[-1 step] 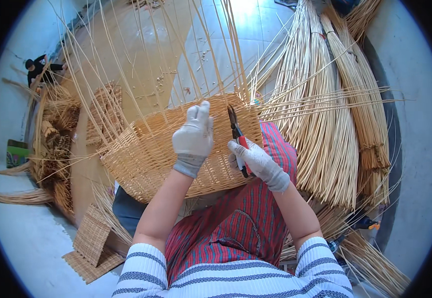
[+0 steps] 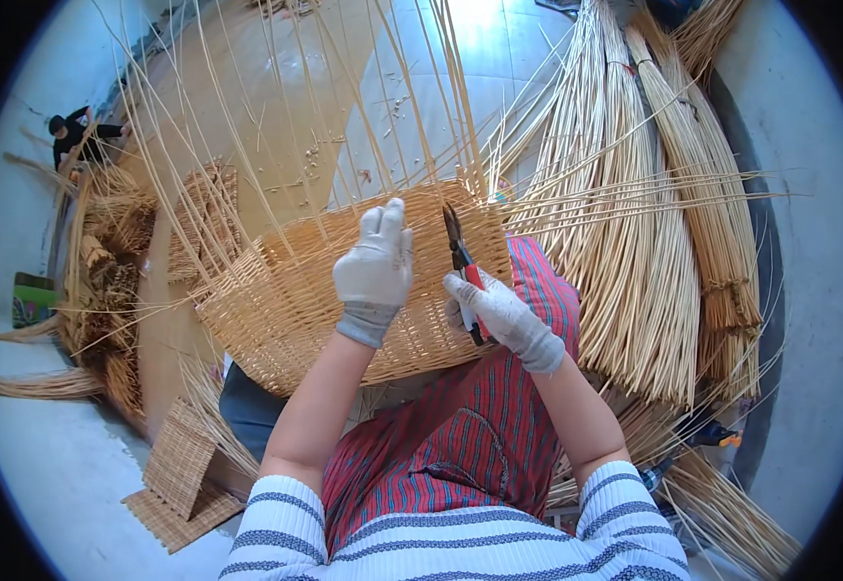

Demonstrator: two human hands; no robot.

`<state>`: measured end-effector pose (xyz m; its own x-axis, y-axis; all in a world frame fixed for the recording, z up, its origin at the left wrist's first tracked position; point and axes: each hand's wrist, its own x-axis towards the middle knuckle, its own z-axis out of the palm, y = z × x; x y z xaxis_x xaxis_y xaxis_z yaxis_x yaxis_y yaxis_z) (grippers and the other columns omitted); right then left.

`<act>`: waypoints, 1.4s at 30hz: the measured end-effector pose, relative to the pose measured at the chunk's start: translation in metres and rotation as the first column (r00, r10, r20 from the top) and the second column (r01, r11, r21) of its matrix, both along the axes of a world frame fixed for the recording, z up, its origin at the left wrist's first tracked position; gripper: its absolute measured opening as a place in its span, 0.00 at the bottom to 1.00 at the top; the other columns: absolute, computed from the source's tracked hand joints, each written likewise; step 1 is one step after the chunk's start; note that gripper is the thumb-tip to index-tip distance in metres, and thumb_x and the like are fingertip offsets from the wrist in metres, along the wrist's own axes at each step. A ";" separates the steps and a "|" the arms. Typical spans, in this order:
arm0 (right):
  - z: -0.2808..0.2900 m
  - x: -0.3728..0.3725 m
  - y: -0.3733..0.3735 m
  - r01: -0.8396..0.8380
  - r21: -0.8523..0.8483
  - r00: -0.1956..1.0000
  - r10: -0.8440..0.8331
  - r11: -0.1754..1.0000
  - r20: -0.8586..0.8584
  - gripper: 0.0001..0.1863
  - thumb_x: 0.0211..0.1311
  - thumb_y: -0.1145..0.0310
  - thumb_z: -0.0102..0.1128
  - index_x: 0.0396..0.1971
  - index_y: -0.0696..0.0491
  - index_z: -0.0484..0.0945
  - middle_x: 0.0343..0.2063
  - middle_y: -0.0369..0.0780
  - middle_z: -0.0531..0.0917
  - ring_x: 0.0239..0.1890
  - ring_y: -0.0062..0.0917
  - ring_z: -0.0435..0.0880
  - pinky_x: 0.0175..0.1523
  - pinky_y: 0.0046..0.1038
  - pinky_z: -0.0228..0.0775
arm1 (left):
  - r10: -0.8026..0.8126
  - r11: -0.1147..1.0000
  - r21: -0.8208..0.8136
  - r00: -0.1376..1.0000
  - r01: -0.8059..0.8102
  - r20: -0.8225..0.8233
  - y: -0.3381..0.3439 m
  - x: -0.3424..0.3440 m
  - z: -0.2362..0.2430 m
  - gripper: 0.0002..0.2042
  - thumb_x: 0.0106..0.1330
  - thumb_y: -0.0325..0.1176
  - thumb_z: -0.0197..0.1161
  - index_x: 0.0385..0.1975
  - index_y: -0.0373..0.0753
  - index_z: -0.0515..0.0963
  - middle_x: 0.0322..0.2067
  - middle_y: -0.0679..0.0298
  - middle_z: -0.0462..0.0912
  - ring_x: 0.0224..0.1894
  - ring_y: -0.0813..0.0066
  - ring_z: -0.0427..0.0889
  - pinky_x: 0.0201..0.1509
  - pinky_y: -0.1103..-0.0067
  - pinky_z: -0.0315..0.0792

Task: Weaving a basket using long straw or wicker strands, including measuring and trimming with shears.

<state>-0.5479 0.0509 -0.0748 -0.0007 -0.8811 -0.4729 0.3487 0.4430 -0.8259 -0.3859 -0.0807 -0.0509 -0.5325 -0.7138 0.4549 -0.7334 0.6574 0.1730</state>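
A half-woven wicker basket [image 2: 286, 320] rests across my lap, tilted, with long uncut stakes [image 2: 353, 87] rising from its far edge. My left hand [image 2: 373, 266], in a white glove, lies against its woven side near the upper rim, fingers stretched out. No tool shows in it. In my right hand [image 2: 504, 315], also gloved, is a pair of red-handled pruning shears [image 2: 457, 247]. Their dark blades point up and away, in front of the basket's right part. Some of the right fingers are hidden behind the handles.
Large bundles of pale canes [image 2: 625, 223] lean at the right, with long rods crossing them from the basket. Woven panels [image 2: 184, 455] lie at the lower left. Brown bundles [image 2: 111, 252] line the left wall, where a person in black [image 2: 87, 136] sits. Cane scraps litter the floor.
My left hand has shifted very slightly to the left along the basket. The right hand, the shears and the basket look unmoved.
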 end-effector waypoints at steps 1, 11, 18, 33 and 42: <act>-0.001 0.000 -0.001 -0.006 -0.019 1.000 0.007 1.000 0.007 0.25 0.77 0.45 0.63 0.49 0.54 0.77 0.33 0.38 0.83 0.33 0.22 0.83 0.40 0.29 0.79 | 0.006 1.000 -0.026 1.000 -0.007 -0.028 0.000 0.002 0.000 0.26 0.74 0.37 0.65 0.71 0.49 0.72 0.54 0.60 0.85 0.31 0.57 0.89 0.31 0.65 0.81; -0.010 0.004 -0.001 -0.014 -0.086 0.999 0.010 0.996 -0.051 0.20 0.79 0.48 0.60 0.46 0.52 0.77 0.34 0.34 0.82 0.32 0.19 0.80 0.41 0.27 0.76 | -0.048 0.996 0.080 0.998 0.045 0.036 -0.007 0.001 -0.009 0.19 0.74 0.40 0.66 0.63 0.50 0.80 0.39 0.63 0.87 0.31 0.60 0.88 0.31 0.67 0.80; -0.018 0.004 -0.001 0.063 -0.071 0.995 -0.068 0.995 -0.072 0.20 0.78 0.48 0.63 0.47 0.52 0.77 0.29 0.33 0.81 0.30 0.18 0.80 0.36 0.25 0.75 | -0.135 0.990 0.030 0.991 0.136 -0.019 -0.015 -0.007 -0.011 0.05 0.76 0.39 0.62 0.43 0.48 0.81 0.33 0.62 0.83 0.27 0.57 0.86 0.28 0.63 0.78; -0.026 0.014 0.008 0.236 -0.177 0.969 -0.244 0.955 -0.024 0.13 0.75 0.65 0.69 0.53 0.53 0.81 0.27 0.27 0.79 0.27 0.13 0.77 0.33 0.21 0.71 | 0.010 0.935 0.350 0.992 -0.054 0.126 0.031 -0.002 0.004 0.31 0.74 0.43 0.64 0.77 0.52 0.67 0.70 0.49 0.74 0.41 0.49 0.91 0.40 0.61 0.86; 0.027 0.002 -0.080 0.277 -0.265 0.762 -0.379 0.924 -0.524 0.15 0.73 0.66 0.66 0.56 0.50 0.83 0.30 0.42 0.86 0.33 0.30 0.86 0.40 0.33 0.77 | 0.131 0.950 0.290 0.991 -0.117 -0.028 0.013 0.046 -0.019 0.39 0.70 0.41 0.68 0.81 0.53 0.59 0.71 0.47 0.71 0.42 0.47 0.90 0.40 0.60 0.85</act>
<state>-0.5463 -0.0292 -0.0482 -0.5210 -0.8405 -0.1484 -0.0947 0.2297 -0.9686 -0.3397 -0.0674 -0.0701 -0.4147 -0.8768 0.2434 -0.7929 0.4794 0.3762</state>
